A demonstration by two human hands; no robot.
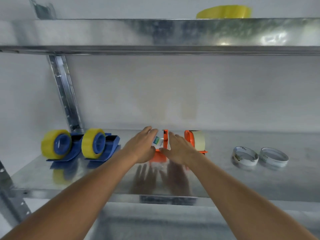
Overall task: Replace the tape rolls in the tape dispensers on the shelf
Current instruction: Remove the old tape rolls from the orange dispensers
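Tape dispensers stand in a row on the lower metal shelf [242, 179]. Two blue dispensers [110, 146] on the left each carry a full yellow tape roll [88, 144] on the hub, so those two look done. To the right are two orange dispensers: the far one [188, 141] holds a pale cream roll [200, 141], and the near orange dispenser [161, 153] sits between both hands.

Left hand [142, 146] curls its fingers round a white labelled roll [158, 140] at that dispenser's hub, probably seating it or pulling it off; which one I cannot tell. Right hand [180, 149] lies against the dispenser's other side with fingers fairly straight and thumb near the base, seemingly bracing the body so it does not slide on the slick metal.

Two empty cardboard cores [245, 155] lie flat well to the right, apparently set aside as spent. Another yellow roll [225, 12] lies on the upper shelf [155, 32], perhaps spare stock.
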